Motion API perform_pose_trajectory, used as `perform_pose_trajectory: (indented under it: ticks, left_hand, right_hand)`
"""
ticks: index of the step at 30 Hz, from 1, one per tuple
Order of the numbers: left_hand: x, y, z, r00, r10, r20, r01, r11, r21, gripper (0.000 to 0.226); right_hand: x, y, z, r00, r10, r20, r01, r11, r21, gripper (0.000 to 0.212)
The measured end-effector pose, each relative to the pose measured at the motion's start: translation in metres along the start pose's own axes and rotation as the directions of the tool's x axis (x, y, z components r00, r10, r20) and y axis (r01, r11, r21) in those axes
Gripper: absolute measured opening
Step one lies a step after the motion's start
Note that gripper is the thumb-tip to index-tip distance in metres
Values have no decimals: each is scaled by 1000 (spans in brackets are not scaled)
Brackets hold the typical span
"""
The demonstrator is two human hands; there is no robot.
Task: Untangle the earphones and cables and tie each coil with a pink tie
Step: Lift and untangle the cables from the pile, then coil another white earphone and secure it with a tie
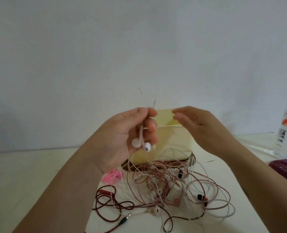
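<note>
Early: left hand [122,135] pinches white plastic earbud pair [146,147] above the tangled pink-white-red cable heap [166,187] on the white table [21,167], right hand [201,128] spread, empty (small pink ties [111,177] untouched, nothing coiled yet).

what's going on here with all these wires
A person is sorting a tangle of earphones and cables on a white table. The left hand holds a pair of white earbuds up by their stems, with the thin cord running down toward the tangle. The right hand is open beside it, holding nothing. The pink ties lie in a small pile left of the tangle, and no tied coil shows. A pale yellow box stands behind.
</note>
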State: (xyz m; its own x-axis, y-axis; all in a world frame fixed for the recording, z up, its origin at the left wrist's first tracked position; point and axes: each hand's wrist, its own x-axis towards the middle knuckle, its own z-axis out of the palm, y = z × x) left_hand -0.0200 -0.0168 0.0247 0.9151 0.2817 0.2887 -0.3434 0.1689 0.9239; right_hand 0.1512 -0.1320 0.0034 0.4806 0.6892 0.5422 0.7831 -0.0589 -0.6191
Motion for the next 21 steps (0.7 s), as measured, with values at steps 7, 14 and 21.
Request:
perform_pose_trajectory:
  ticks: [7, 14, 21]
  left_hand:
    - [-1, -8, 6, 995, -71, 70, 70, 997, 25, 26]
    - [-1, -10, 8, 973, -96, 212, 117, 989, -93, 26]
    - [-3, -15, 16, 941, -76, 331, 128, 982, -138, 29]
  right_hand:
    - [-13, -31, -7, 923, -177, 341, 5, 893, 451, 51]
    - [-9, -22, 0, 850, -280, 446, -64, 785, 617, 21]
    - [1, 1, -6, 869, -248, 429, -343, 324, 882, 18]
